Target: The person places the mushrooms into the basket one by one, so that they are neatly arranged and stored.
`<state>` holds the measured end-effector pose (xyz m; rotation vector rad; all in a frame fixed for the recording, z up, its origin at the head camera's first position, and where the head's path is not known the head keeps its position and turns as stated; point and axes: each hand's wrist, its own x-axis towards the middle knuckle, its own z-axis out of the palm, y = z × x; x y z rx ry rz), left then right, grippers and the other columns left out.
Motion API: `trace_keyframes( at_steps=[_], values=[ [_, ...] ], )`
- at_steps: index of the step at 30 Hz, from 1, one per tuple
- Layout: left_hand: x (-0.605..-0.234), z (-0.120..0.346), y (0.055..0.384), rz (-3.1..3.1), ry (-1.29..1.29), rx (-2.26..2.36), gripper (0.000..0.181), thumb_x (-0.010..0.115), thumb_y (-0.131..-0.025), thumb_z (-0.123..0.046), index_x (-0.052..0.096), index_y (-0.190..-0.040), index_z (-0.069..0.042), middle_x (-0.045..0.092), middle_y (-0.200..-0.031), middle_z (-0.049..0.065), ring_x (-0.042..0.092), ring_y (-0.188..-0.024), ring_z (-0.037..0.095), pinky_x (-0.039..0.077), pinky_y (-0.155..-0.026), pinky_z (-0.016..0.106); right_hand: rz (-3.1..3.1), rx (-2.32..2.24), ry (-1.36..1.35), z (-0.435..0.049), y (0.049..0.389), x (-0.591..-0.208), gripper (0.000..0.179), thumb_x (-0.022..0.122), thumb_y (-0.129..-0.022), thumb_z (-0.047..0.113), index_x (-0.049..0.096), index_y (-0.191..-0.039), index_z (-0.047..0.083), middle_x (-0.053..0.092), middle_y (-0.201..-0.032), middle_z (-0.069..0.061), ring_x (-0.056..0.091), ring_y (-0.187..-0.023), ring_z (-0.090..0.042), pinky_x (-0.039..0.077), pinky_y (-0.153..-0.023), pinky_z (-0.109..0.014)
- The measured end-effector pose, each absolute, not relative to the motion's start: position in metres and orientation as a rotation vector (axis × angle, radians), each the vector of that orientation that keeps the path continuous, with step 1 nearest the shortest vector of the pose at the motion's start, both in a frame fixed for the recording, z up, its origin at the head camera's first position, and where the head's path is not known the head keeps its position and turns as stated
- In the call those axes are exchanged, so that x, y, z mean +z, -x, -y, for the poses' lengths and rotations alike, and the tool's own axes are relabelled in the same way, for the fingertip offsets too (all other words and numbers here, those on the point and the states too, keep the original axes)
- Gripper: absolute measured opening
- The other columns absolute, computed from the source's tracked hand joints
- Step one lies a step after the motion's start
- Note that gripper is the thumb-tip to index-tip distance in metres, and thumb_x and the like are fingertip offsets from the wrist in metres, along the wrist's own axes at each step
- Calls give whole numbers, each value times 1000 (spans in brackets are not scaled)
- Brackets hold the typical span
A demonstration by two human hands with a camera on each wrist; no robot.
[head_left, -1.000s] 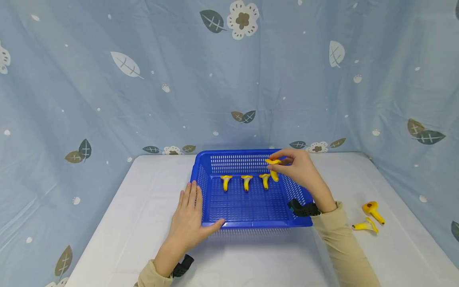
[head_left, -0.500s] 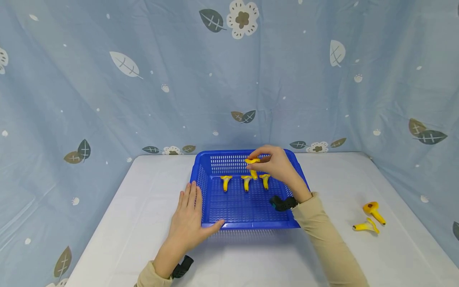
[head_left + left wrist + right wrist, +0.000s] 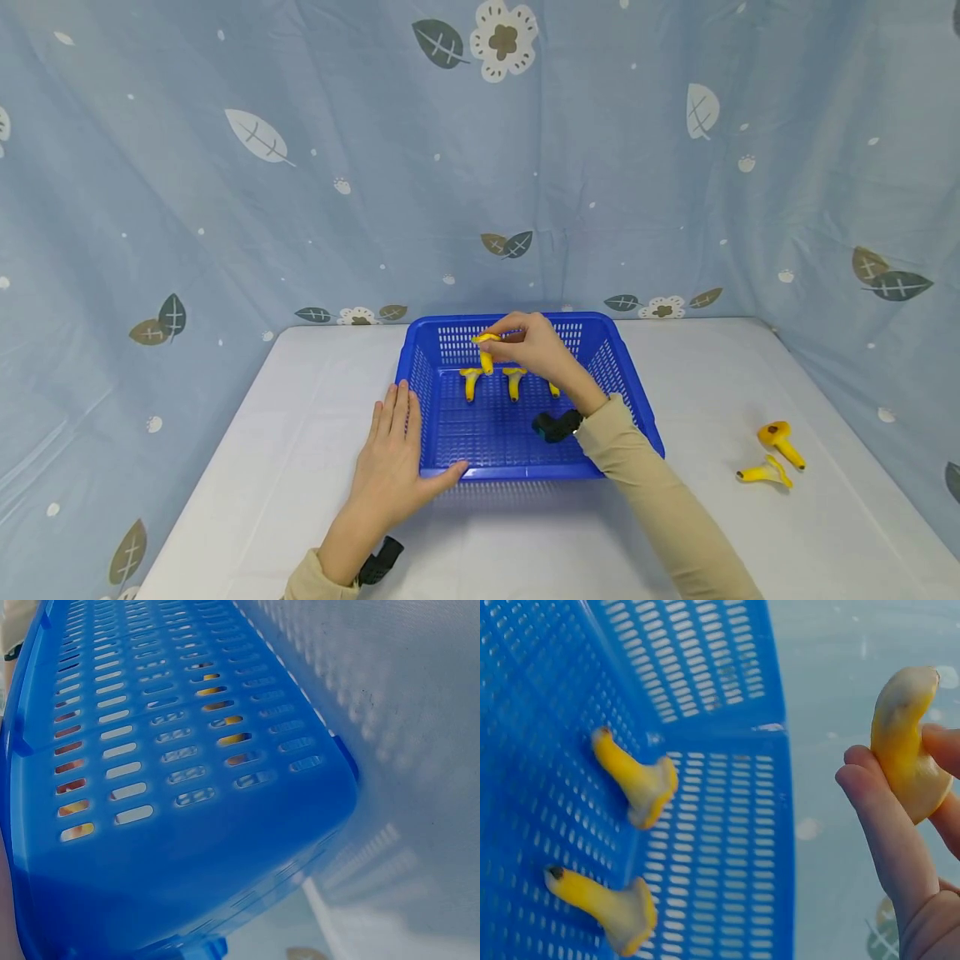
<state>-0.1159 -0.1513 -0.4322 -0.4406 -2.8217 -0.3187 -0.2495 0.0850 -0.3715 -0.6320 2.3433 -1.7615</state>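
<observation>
Your right hand (image 3: 528,343) pinches a yellow mushroom (image 3: 487,360) near its cap, inside the far left part of the blue basket (image 3: 525,474), its long axis close to upright with the stem hanging down. Below that grip, the left mushroom (image 3: 470,384) and the middle mushroom (image 3: 513,383) lie just to either side, caps toward the far wall and stems pointing near. Your left hand (image 3: 393,467), fingers straight and holding nothing, rests at the basket's near left corner, farther from the pinched piece than your right.
</observation>
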Motion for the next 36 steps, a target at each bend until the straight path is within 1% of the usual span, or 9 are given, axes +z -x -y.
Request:
trace_keyframes(
  at_steps=[7,13,19,23,25,26,32,33,36],
  values=[
    [-431,152,116,2823,440,-317,121,59,-78,-78,25,-150,14,14,-159,31,4,-150,40,12,-120,54,-2352,-1713,616,-73,251,-383,23,74,-90,19,74,-109,6,66,-114,-10,73,-88,-27,60,-77,-38],
    [-431,152,116,2816,445,-314,121,59,-78,-77,26,-150,14,14,-159,31,4,-150,40,12,-120,54,-2321,-1692,637,-61,252,-395,16,74,-89,11,71,-101,2,68,-105,-12,73,-83,-25,61,-73,-35],
    [-432,152,116,2815,446,-322,121,62,-78,-76,26,-149,14,14,-159,31,4,-150,39,11,-120,53,-2424,-1556,706,-56,253,-403,11,78,-84,9,73,-94,5,69,-100,-7,72,-82,-22,60,-74,-36],
    [-432,153,116,2817,443,-317,120,62,-78,-76,26,-149,14,14,-159,31,3,-150,39,11,-120,53,-2464,-1470,750,-56,254,-405,10,80,-82,9,74,-90,5,69,-99,-6,72,-84,-19,59,-75,-33],
    [-432,153,116,2816,444,-319,120,61,-78,-76,26,-150,14,14,-159,31,3,-150,39,11,-120,53,-2465,-1431,748,-57,254,-405,10,81,-82,10,74,-87,6,70,-98,-6,71,-81,-18,58,-72,-31],
    [-433,153,116,2816,445,-320,120,61,-78,-76,26,-150,14,14,-159,31,3,-150,39,11,-120,53,-2455,-1422,743,-57,254,-406,11,81,-82,9,73,-86,5,70,-97,-6,71,-79,-21,59,-72,-34],
    [-433,153,116,2808,452,-311,121,58,-78,-78,25,-150,14,14,-159,31,3,-150,39,11,-120,53,-2410,-1324,719,-57,257,-414,14,82,-80,9,68,-80,6,69,-94,-6,70,-70,-19,60,-69,-43],
    [-433,153,116,2807,453,-311,121,58,-78,-78,25,-150,14,14,-159,31,3,-150,38,11,-120,53,-2416,-1297,726,-58,258,-415,15,83,-79,10,68,-79,7,69,-93,-5,69,-69,-15,60,-67,-40],
    [-432,153,116,2805,459,-314,121,58,-79,-77,25,-150,14,14,-159,31,3,-150,38,11,-120,54,-2416,-1229,751,-58,258,-418,15,82,-80,11,68,-78,7,69,-84,-4,67,-65,-15,59,-64,-37]
  ],
)
